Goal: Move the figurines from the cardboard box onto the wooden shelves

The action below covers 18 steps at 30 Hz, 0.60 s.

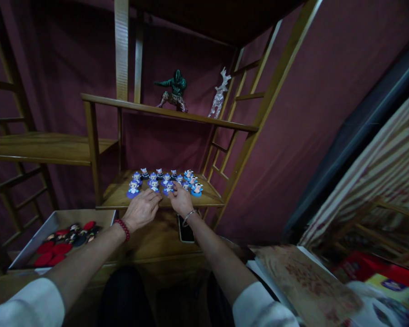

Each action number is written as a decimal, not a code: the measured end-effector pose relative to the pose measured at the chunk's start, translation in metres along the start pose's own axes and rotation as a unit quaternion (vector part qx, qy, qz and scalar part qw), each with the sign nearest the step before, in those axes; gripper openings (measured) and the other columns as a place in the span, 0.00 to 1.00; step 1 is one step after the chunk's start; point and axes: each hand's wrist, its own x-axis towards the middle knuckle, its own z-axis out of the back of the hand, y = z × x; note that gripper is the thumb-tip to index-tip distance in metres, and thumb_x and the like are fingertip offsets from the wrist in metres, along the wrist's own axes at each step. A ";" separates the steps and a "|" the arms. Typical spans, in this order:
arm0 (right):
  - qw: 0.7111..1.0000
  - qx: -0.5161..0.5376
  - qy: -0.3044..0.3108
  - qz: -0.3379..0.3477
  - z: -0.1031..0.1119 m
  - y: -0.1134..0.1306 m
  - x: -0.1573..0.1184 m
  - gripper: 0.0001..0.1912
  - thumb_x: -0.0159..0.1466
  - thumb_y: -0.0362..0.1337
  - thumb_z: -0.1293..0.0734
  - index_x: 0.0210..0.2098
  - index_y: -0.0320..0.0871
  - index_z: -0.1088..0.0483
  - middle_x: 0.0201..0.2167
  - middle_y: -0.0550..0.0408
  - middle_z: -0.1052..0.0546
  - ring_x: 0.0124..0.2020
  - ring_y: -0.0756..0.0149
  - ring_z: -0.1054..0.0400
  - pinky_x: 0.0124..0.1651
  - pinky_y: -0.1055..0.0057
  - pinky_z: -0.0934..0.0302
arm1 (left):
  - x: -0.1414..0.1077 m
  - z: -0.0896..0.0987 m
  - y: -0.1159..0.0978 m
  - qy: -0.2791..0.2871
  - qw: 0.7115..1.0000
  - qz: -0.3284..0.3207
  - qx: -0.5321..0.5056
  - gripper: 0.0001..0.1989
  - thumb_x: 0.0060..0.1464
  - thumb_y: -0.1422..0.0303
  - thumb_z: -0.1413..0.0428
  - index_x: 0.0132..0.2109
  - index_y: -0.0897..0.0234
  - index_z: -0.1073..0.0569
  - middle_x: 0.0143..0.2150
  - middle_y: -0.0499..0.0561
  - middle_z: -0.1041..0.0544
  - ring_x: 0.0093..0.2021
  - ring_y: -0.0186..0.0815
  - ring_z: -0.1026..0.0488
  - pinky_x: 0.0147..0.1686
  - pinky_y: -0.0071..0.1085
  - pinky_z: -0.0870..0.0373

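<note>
Rows of small toy figurines stand on the lower wooden shelf [117, 196]. My right hand [181, 200] has its thumb and forefinger around a purple-and-white figurine [169, 187] in the front row. Beside it, my left hand [143, 210] rests at the shelf's front edge with fingers stretched forward, just below another purple figurine [153, 185]; nothing shows in it. A third purple figurine [133, 188] stands at the left front. Blue-based figurines [197, 189] line the right side, and dark-based ones [159, 174] form the back row.
An open box [30, 245] of red and black figurines sits at the lower left. A phone [186, 232] lies below the shelf. Above, a dark green crouching statue [177, 88] and a clear deer ornament [219, 95] stand on the upper shelf. Cardboard [300, 277] is at the lower right.
</note>
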 end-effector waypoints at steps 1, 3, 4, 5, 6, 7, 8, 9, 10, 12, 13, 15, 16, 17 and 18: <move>1.000 0.000 0.004 0.001 0.001 0.000 0.000 0.22 0.57 0.34 0.39 0.52 0.41 0.39 0.37 0.51 0.24 0.39 0.68 0.30 0.46 0.74 0.40 | 0.001 0.000 0.000 0.000 1.000 0.001 0.002 0.12 0.54 0.76 0.57 0.40 0.68 0.29 0.37 0.56 0.27 0.41 0.37 0.35 0.42 0.35 0.35; 1.000 -0.002 0.015 0.001 0.003 0.001 0.000 0.22 0.57 0.34 0.39 0.52 0.41 0.39 0.36 0.52 0.24 0.38 0.68 0.29 0.45 0.74 0.39 | 0.002 0.000 -0.001 0.001 1.000 0.003 0.006 0.12 0.54 0.76 0.57 0.39 0.68 0.29 0.35 0.55 0.28 0.40 0.37 0.35 0.42 0.35 0.35; 1.000 -0.003 0.021 0.002 0.004 0.001 -0.001 0.23 0.57 0.34 0.39 0.52 0.40 0.39 0.35 0.52 0.23 0.38 0.67 0.29 0.45 0.74 0.39 | 0.003 0.000 -0.001 0.002 1.000 0.004 0.007 0.12 0.54 0.76 0.57 0.38 0.68 0.29 0.34 0.55 0.28 0.40 0.37 0.35 0.42 0.34 0.35; 1.000 -0.004 0.028 0.004 0.006 0.002 -0.001 0.23 0.57 0.34 0.39 0.53 0.39 0.40 0.33 0.52 0.23 0.38 0.67 0.30 0.45 0.74 0.39 | 0.004 -0.001 -0.001 0.003 1.000 0.006 0.009 0.12 0.54 0.76 0.57 0.38 0.68 0.29 0.34 0.55 0.28 0.40 0.37 0.36 0.41 0.34 0.35; 0.999 -0.008 0.032 0.004 0.008 0.003 -0.002 0.23 0.57 0.33 0.39 0.53 0.38 0.40 0.32 0.52 0.23 0.38 0.67 0.30 0.45 0.74 0.39 | 0.004 -0.001 -0.001 0.004 1.000 0.007 0.010 0.11 0.54 0.76 0.57 0.38 0.68 0.29 0.33 0.55 0.29 0.40 0.37 0.36 0.41 0.34 0.35; 0.999 -0.014 0.033 0.004 0.011 0.004 -0.003 0.24 0.57 0.33 0.39 0.54 0.37 0.41 0.32 0.52 0.23 0.38 0.67 0.30 0.45 0.74 0.39 | 0.005 -0.001 -0.001 0.006 1.000 0.007 0.012 0.11 0.54 0.76 0.57 0.37 0.68 0.30 0.33 0.55 0.29 0.40 0.37 0.36 0.41 0.34 0.34; 0.999 -0.022 0.030 0.006 0.015 0.006 -0.004 0.25 0.57 0.33 0.39 0.54 0.36 0.42 0.33 0.51 0.23 0.38 0.66 0.30 0.45 0.73 0.39 | 0.005 -0.001 -0.001 0.010 1.000 0.006 0.014 0.11 0.54 0.75 0.57 0.37 0.68 0.30 0.33 0.55 0.29 0.40 0.37 0.36 0.41 0.34 0.34; 0.999 -0.032 0.022 0.010 0.019 0.008 -0.004 0.26 0.57 0.33 0.39 0.55 0.35 0.43 0.35 0.49 0.24 0.37 0.66 0.30 0.45 0.73 0.39 | 0.006 -0.001 0.000 0.015 1.000 0.003 0.017 0.11 0.54 0.75 0.57 0.37 0.67 0.30 0.33 0.55 0.29 0.40 0.37 0.36 0.40 0.34 0.34; 0.999 -0.041 0.010 0.023 0.024 0.010 -0.004 0.26 0.57 0.33 0.39 0.55 0.34 0.43 0.38 0.48 0.24 0.38 0.66 0.30 0.45 0.73 0.39 | 0.006 -0.001 0.000 0.023 1.000 -0.001 0.020 0.11 0.54 0.75 0.57 0.37 0.67 0.30 0.33 0.55 0.30 0.39 0.37 0.36 0.40 0.34 0.34; 0.996 -0.057 -0.025 0.063 0.035 0.016 0.000 0.25 0.58 0.33 0.40 0.55 0.36 0.43 0.45 0.47 0.27 0.40 0.67 0.31 0.47 0.72 0.40 | 0.008 0.000 0.002 0.043 0.999 -0.011 0.030 0.10 0.54 0.75 0.56 0.36 0.67 0.30 0.33 0.55 0.30 0.39 0.38 0.36 0.39 0.34 0.34; 0.994 -0.066 -0.033 0.080 0.041 0.019 0.004 0.23 0.59 0.33 0.41 0.54 0.38 0.41 0.47 0.48 0.28 0.41 0.67 0.31 0.48 0.73 0.40 | 0.008 0.001 0.003 0.053 0.998 -0.017 0.034 0.10 0.54 0.75 0.56 0.36 0.67 0.30 0.33 0.55 0.30 0.40 0.38 0.36 0.39 0.34 0.34; 0.990 -0.088 -0.030 0.102 0.050 0.023 0.015 0.20 0.59 0.33 0.41 0.51 0.40 0.37 0.45 0.51 0.27 0.41 0.68 0.32 0.48 0.73 0.41 | 0.010 0.003 0.004 0.070 0.996 -0.028 0.040 0.09 0.54 0.74 0.56 0.36 0.67 0.31 0.33 0.55 0.30 0.40 0.39 0.37 0.38 0.34 0.34; 0.988 -0.103 -0.019 0.109 0.053 0.025 0.022 0.19 0.60 0.33 0.41 0.50 0.42 0.36 0.43 0.53 0.26 0.41 0.68 0.32 0.48 0.73 0.41 | 0.010 0.003 0.005 0.075 0.996 -0.033 0.041 0.09 0.54 0.74 0.56 0.36 0.67 0.31 0.33 0.55 0.30 0.41 0.39 0.37 0.38 0.34 0.34; 0.985 -0.124 -0.008 0.119 0.055 0.027 0.030 0.17 0.60 0.33 0.41 0.49 0.44 0.34 0.42 0.55 0.25 0.41 0.68 0.32 0.48 0.73 0.41 | 0.011 0.003 0.005 0.077 0.996 -0.035 0.040 0.10 0.54 0.74 0.56 0.36 0.66 0.31 0.33 0.54 0.30 0.41 0.39 0.37 0.39 0.34 0.34; 0.980 -0.150 0.009 0.132 0.056 0.028 0.039 0.16 0.60 0.34 0.41 0.48 0.45 0.33 0.41 0.56 0.24 0.42 0.67 0.32 0.48 0.72 0.41 | 0.011 0.003 0.005 0.077 0.996 -0.036 0.036 0.10 0.54 0.74 0.57 0.36 0.66 0.31 0.33 0.54 0.30 0.41 0.39 0.37 0.39 0.35 0.34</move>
